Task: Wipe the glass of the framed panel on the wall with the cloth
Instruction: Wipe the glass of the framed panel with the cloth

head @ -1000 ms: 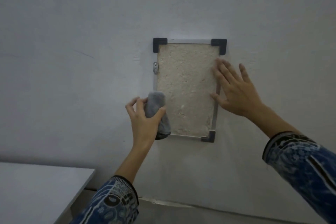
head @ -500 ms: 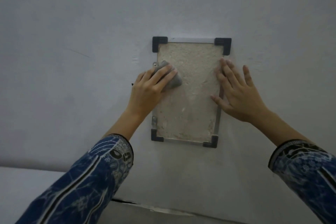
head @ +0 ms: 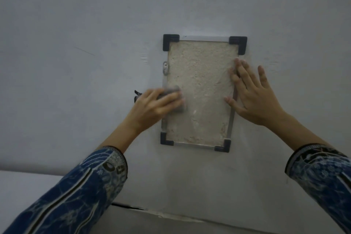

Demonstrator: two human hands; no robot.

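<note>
Two hands lie on the framed panel (head: 203,81), which hangs on the wall (head: 76,24). The left hand (head: 152,107) presses the grey cloth (head: 171,91) with flat fingers against the glass at the panel's left edge, about mid-height. The right hand (head: 256,99), fingers spread and straight, rests flat across the panel's right edge, holding nothing.
</note>
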